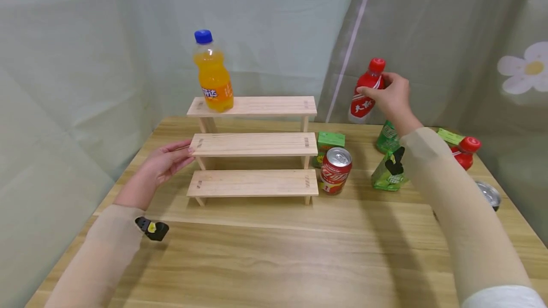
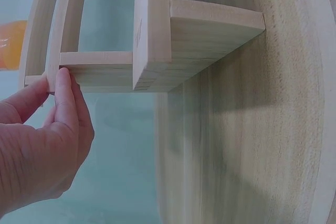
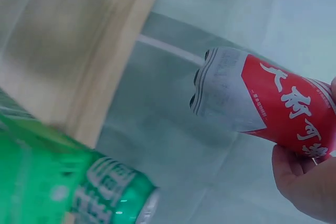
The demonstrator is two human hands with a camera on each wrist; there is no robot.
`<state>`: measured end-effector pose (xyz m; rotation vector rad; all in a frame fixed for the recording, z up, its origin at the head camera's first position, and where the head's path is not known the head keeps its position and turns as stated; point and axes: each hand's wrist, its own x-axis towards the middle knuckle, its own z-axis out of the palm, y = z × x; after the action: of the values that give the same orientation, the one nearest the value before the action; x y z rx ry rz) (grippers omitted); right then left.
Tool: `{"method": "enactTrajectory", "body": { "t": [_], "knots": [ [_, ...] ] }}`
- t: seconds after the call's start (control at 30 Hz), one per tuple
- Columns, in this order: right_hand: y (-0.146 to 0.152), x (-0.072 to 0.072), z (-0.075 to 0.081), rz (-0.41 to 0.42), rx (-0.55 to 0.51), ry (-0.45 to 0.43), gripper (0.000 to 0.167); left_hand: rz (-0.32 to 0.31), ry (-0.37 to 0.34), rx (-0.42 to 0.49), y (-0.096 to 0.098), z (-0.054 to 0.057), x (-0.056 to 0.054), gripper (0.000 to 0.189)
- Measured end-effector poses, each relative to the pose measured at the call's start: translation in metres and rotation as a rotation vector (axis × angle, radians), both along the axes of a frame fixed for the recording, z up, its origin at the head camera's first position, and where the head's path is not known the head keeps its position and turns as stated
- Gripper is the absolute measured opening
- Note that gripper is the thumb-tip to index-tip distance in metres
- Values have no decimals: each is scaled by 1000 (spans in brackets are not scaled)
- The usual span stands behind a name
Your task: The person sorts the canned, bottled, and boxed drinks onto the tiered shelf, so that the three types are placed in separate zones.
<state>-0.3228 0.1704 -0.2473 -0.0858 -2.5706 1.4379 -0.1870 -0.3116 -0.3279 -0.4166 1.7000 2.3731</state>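
Observation:
A three-tier wooden display shelf [image 1: 252, 144] stands on the table. My left hand [image 1: 171, 158] pinches the left end of its middle board [image 2: 68, 30] between thumb and fingers. High at the right, my right hand [image 1: 396, 96] grips a red-labelled cola bottle [image 1: 364, 96], tilted in the air with its red cap up. The right wrist view shows the bottle's label and ridged base [image 3: 220, 82], with fingers around the upper part. On the left of the top tier stands an orange soda bottle [image 1: 215, 80] with a blue cap.
Right of the shelf stand a red soda can [image 1: 336, 172] and a green carton [image 1: 331, 139]. Beyond them are a green can [image 3: 113, 190] and a green drink carton [image 1: 385, 175]. My right forearm partly covers another red-capped bottle [image 1: 466, 149] and a can [image 1: 490, 194].

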Motion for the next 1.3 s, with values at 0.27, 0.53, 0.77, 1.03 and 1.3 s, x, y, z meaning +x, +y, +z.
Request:
{"method": "enactTrajectory", "body": {
  "t": [0.27,0.53,0.77,1.03,1.3],
  "knots": [
    [-12,9,29,39,-87,33,66,0,14,21,-1,-1,4,25],
    [-32,15,53,61,-123,35,69,-4,20,36,-1,-1,3,28],
    [-48,23,63,72,-121,40,67,-23,0,36,8,-3,1,27],
    [-82,26,72,169,-124,101,63,-29,6,37,4,0,1,27],
    [-119,26,76,274,-175,112,61,-22,-9,13,2,-1,3,26]
  ]
}}
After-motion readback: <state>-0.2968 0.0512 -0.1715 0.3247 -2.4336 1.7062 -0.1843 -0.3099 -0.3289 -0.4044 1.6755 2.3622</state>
